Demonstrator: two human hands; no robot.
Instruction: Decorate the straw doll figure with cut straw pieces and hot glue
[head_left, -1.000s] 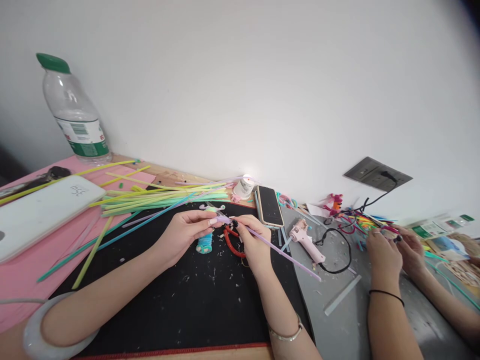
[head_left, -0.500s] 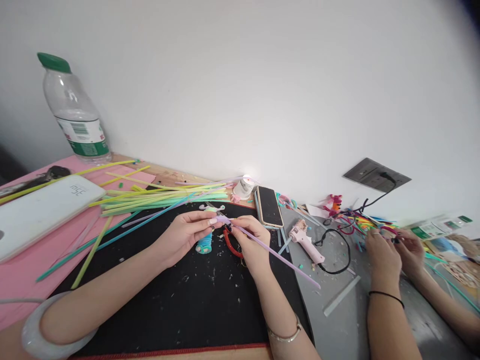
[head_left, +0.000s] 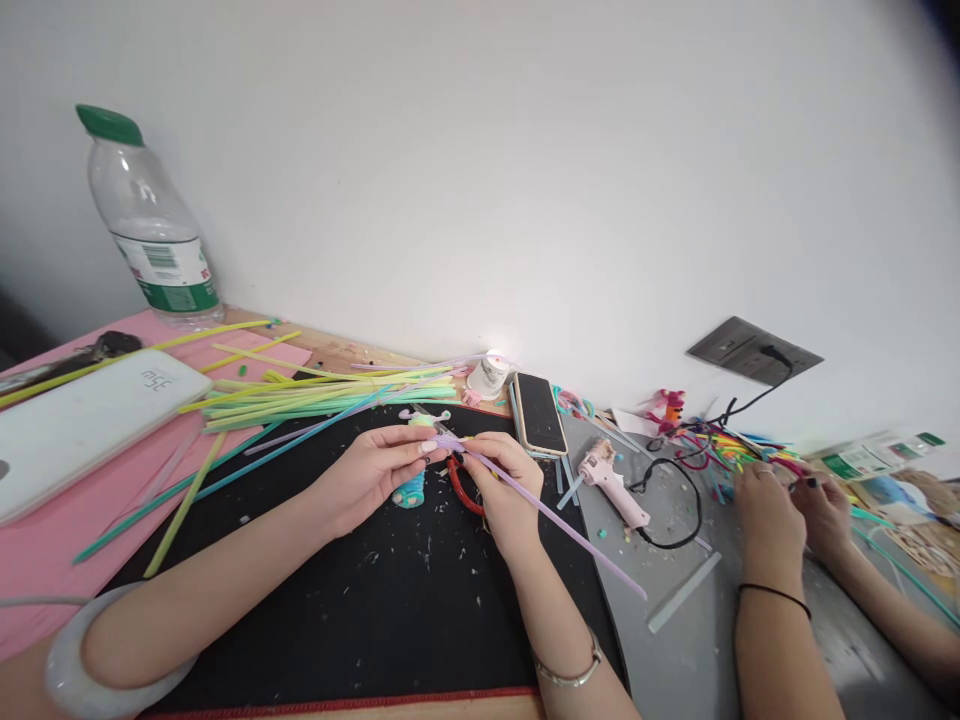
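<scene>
Between my two hands is a light purple pipe cleaner (head_left: 559,520), its long free end slanting down to the right. My left hand (head_left: 379,470) pinches the near end between thumb and fingers. My right hand (head_left: 504,485) grips it just beside, fingertips almost touching the left ones. Under and behind my hands lies a small blue and green pipe-cleaner figure (head_left: 409,490), partly hidden by my left fingers. Red-handled scissors (head_left: 463,490) lie on the black mat (head_left: 360,600), half covered by my right hand.
Yellow, green and blue pipe cleaners (head_left: 322,400) lie behind the mat. Left are a white power bank (head_left: 90,430) and a water bottle (head_left: 154,220). A phone (head_left: 538,415), a pink glue gun (head_left: 613,485) and a co-worker's hands (head_left: 772,515) are to the right.
The purple pipe cleaner's free end has shifted slightly down and right. My hands stay pinched together in nearly the same place. The co-worker's hands have moved a little.
</scene>
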